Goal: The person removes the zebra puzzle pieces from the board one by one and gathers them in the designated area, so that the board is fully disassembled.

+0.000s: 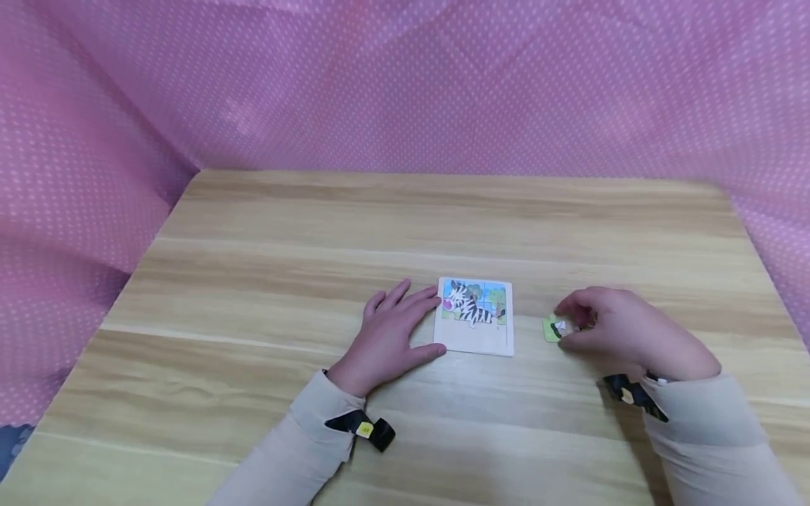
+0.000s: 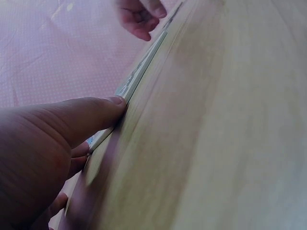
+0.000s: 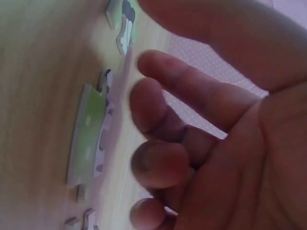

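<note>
A white puzzle board lies flat on the table, its upper part filled with pieces showing a zebra and trees. My left hand is spread at its left side, with thumb and fingertips touching the edge. In the left wrist view the thumb rests against the board's rim. To the right, my right hand reaches over loose puzzle pieces, thumb and index finger parted around a green piece. The right wrist view shows another green piece beside the bent fingers, apart from them.
The wood-grain table extends around both hands. Pink dotted cloth hangs behind it and at both sides. A black strap with a small device is on the left wrist, and a similar one on the right.
</note>
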`<state>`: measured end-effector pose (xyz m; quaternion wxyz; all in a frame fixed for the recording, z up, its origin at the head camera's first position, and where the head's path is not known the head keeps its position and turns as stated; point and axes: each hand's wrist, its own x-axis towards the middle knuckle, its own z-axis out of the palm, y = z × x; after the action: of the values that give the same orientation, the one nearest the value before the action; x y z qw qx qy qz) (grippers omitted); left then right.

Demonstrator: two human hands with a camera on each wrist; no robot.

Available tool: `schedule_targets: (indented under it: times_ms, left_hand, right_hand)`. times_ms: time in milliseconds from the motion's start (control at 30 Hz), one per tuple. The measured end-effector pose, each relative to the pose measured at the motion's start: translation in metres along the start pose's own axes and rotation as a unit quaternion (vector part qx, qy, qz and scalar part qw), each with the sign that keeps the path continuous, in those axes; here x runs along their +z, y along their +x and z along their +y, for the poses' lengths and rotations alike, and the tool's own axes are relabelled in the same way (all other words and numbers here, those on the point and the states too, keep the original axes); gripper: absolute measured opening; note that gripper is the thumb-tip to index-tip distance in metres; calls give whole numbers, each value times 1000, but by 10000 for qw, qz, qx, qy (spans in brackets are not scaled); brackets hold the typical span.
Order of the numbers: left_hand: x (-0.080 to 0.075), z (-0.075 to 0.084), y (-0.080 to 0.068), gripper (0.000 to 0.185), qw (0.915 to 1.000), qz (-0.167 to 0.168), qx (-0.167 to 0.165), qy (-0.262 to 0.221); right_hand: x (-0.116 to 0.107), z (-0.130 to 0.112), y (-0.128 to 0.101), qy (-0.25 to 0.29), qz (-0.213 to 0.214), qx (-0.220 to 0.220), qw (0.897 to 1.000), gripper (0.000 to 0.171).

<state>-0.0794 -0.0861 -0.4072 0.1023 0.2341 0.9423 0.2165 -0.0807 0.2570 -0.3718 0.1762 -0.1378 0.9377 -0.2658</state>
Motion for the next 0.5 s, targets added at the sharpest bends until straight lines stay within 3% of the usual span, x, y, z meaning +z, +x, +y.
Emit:
schedule_targets:
  times_ms: [133,400,500]
  left_hand:
    - [1,0,-2,74,10000,-32,-40,-3]
    - [0,-1,-1,74,10000,48,27,8]
    - [0,0,-1,74,10000,16,10,39]
  right_hand:
    - [4,-1,1,-88,-163,-83,9998,31]
    - [7,-10,5,-249,-121,35,9996,29]
    - [8,-15,6,-251,35,-109,9996,29]
